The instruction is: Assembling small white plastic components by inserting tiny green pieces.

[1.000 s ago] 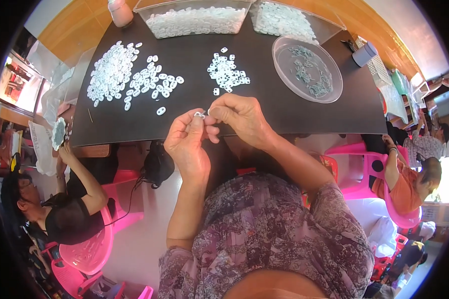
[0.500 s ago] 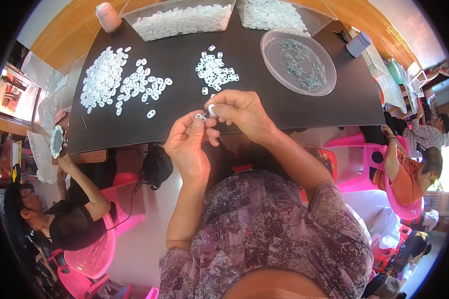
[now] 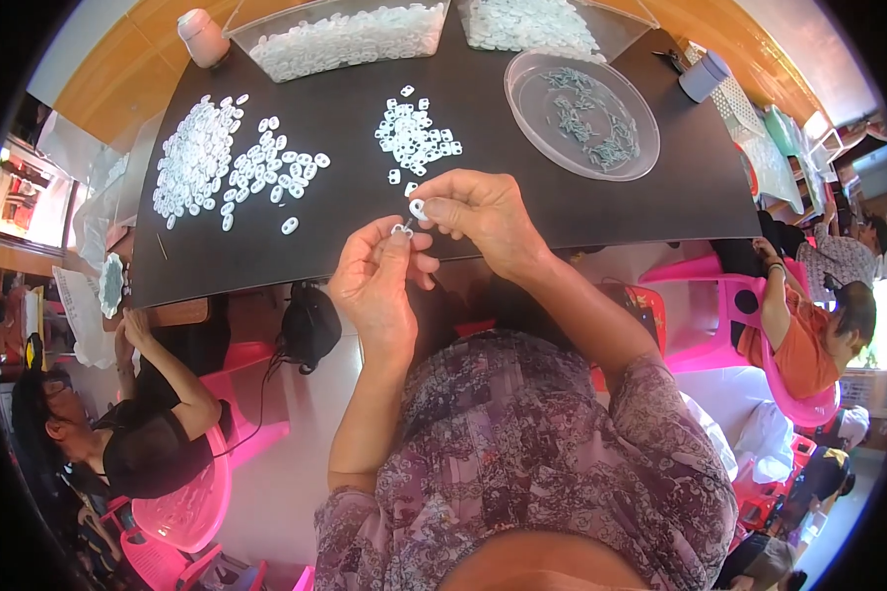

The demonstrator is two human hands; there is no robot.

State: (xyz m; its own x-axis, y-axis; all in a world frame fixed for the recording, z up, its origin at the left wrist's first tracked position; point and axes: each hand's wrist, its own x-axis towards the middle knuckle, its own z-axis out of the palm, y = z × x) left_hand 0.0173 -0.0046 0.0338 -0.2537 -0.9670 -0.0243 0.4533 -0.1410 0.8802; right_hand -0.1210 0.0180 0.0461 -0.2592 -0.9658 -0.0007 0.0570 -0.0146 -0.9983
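Note:
My left hand (image 3: 379, 281) pinches a small white plastic piece with holes (image 3: 401, 229) between thumb and fingers. A thin grey pin (image 3: 408, 224) stands up from it. Just above and to the right, my right hand (image 3: 488, 219) grips a white oval piece with holes (image 3: 418, 209), held close to the pin. Whether the pin enters the oval piece I cannot tell. Beyond my hands lies a heap of small white squarish pieces (image 3: 416, 138). White oval pieces (image 3: 197, 158) are heaped at the left, with a looser group (image 3: 266, 167) beside them.
A round clear tray (image 3: 522, 123) with grey pins stands on the dark table (image 3: 325, 246), at the right. Clear bins (image 3: 266, 74) of white pieces line the back. A pink bottle (image 3: 203, 39) and a grey cup (image 3: 705, 79) stand at the corners. People sit at both sides.
My right hand and its oval piece have shifted slightly up from the left hand, showing more of the pin. The table's contents appear shifted a little left in the view.

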